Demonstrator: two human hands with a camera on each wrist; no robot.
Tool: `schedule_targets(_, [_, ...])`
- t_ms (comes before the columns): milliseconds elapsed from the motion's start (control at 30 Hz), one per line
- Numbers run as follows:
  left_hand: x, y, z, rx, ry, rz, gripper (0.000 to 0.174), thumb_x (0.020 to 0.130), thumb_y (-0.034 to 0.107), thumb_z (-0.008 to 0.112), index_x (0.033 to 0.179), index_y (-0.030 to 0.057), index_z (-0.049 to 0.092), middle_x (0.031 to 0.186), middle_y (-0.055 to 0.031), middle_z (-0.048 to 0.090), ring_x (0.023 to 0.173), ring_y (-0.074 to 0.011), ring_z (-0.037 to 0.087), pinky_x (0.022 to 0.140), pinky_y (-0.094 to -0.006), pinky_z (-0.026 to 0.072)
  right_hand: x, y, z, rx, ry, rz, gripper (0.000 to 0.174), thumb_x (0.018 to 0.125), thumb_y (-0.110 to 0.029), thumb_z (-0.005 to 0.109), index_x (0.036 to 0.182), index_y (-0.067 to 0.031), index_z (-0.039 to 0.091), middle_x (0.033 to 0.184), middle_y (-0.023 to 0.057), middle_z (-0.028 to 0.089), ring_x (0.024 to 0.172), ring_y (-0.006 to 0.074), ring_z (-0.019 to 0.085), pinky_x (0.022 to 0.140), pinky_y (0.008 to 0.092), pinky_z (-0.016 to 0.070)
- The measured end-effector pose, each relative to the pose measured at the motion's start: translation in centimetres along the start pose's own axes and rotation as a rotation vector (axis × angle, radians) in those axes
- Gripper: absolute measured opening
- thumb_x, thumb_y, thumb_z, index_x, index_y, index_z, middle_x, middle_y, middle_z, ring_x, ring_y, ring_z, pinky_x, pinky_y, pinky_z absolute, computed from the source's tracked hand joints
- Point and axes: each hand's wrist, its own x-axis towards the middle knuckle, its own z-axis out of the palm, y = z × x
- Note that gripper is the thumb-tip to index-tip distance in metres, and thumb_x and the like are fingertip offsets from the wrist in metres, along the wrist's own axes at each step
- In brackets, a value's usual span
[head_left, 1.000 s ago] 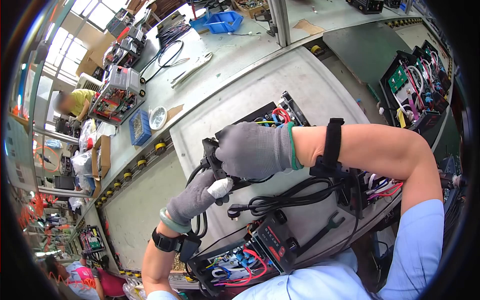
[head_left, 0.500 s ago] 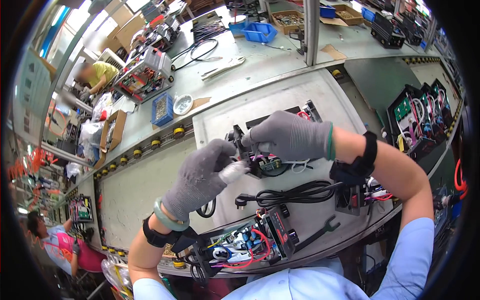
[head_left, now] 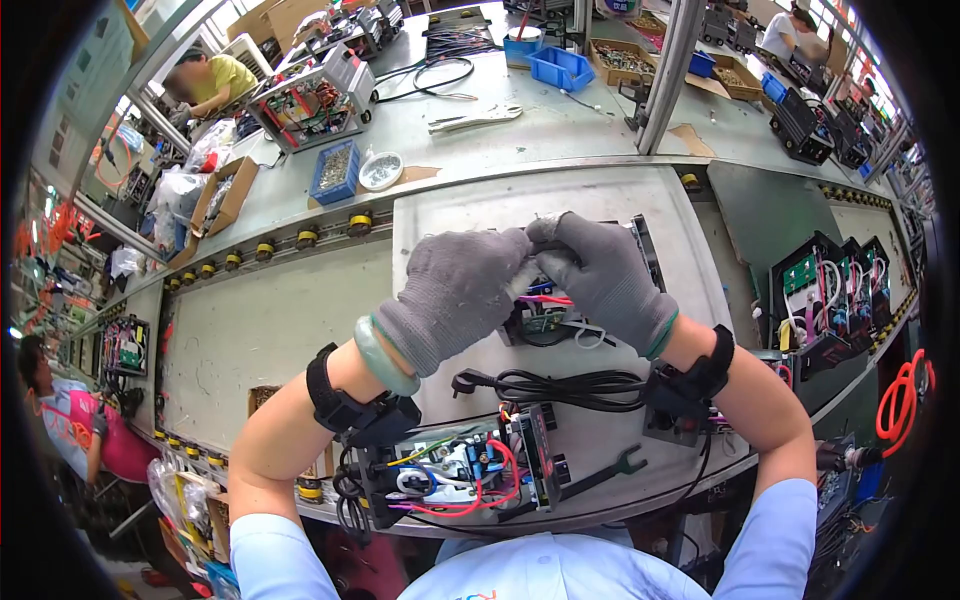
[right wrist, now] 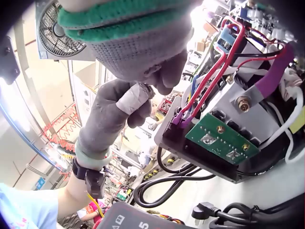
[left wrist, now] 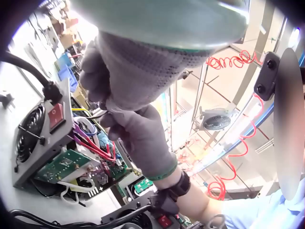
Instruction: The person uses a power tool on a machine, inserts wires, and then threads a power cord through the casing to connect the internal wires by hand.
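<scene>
Two grey-gloved hands meet over an open machine unit on the pale board. The left hand has curled fingers and white wrapping on its thumb. Touching its fingertips are those of the right hand, bent into a pinch. In the left wrist view a thin wire runs from the unit to the joined fingertips; its end is hidden. The unit shows a red switch, a fan and a green circuit board.
Nearer the body lie a coiled black power cable, a second open unit and a dark wrench-shaped tool. More open units stand at right. Beyond the rollers are a blue screw bin and a white dish.
The hands have come together at the fingertips over the unit. Its black part, held at first, is out of the fingers. The head view has turned, shifting the surroundings.
</scene>
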Motion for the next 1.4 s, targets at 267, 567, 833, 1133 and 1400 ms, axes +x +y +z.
schedule_targets(267, [-1.3, -2.0, 1.4, -0.397, -0.083, -0.028, 0.021, 0.087, 0.026, 0.072, 0.089, 0.0055, 0.067, 0.072, -0.0124, 0.065, 0.064, -0.023, 0.066, 0.061, -0.0336, 0.0511, -0.6, 0.0, -0.9, -0.444, -0.179, -0.139, 0.012, 0.08, -0.014, 0.069, 0.091, -0.0093, 0.071, 0.093, 0.0109, 0.062, 0.082, 0.0308, 0.066, 0.071, 0.0399, 0.0532])
schedule_targets(567, [-2.4, -2.2, 1.6, -0.125, -0.482, -0.283, 0.068, 0.086, 0.067, 0.059, 0.099, 0.0011, 0.064, 0.086, -0.0174, 0.068, 0.09, -0.0323, 0.069, 0.082, -0.0416, 0.0523, 0.4, 0.4, -0.4, -0.883, -0.343, -0.49, 0.005, 0.068, -0.012, 0.066, 0.073, -0.0098, 0.065, 0.081, 0.006, 0.058, 0.074, 0.0232, 0.061, 0.064, 0.0382, 0.0521])
schedule_targets(833, [-3.0, -2.8, 2.9, -0.108, -0.437, -0.198, 0.063, 0.095, 0.06, 0.05, 0.109, -0.0013, 0.056, 0.093, -0.0192, 0.068, 0.092, -0.0346, 0.068, 0.084, -0.0445, 0.0521, 2.3, -0.6, -1.0, -0.955, -0.635, -0.355, 0.006, 0.073, -0.012, 0.066, 0.079, -0.0087, 0.067, 0.087, 0.0076, 0.06, 0.083, 0.0263, 0.065, 0.067, 0.0395, 0.0535])
schedule_targets(1133, [-2.7, -2.2, 2.4, -0.126, -0.468, -0.18, 0.054, 0.097, 0.05, 0.05, 0.113, -0.0016, 0.054, 0.092, -0.0185, 0.067, 0.085, -0.0331, 0.069, 0.076, -0.0455, 0.0541, 2.2, 0.5, -0.5, -0.921, -0.612, -0.41, 0.007, 0.071, -0.012, 0.066, 0.076, -0.0077, 0.063, 0.084, 0.009, 0.06, 0.08, 0.0276, 0.065, 0.062, 0.0406, 0.0521])
schedule_targets(1400, [-2.9, -1.9, 4.2, -0.056, -0.419, -0.231, 0.049, 0.097, 0.042, 0.048, 0.113, -0.0043, 0.052, 0.087, -0.0182, 0.067, 0.084, -0.0323, 0.07, 0.074, -0.0463, 0.0548, 2.0, 1.2, 0.2, -0.848, -0.637, -0.395, 0.006, 0.075, -0.012, 0.064, 0.078, -0.0065, 0.063, 0.082, 0.0116, 0.059, 0.073, 0.0281, 0.066, 0.06, 0.0396, 0.0538])
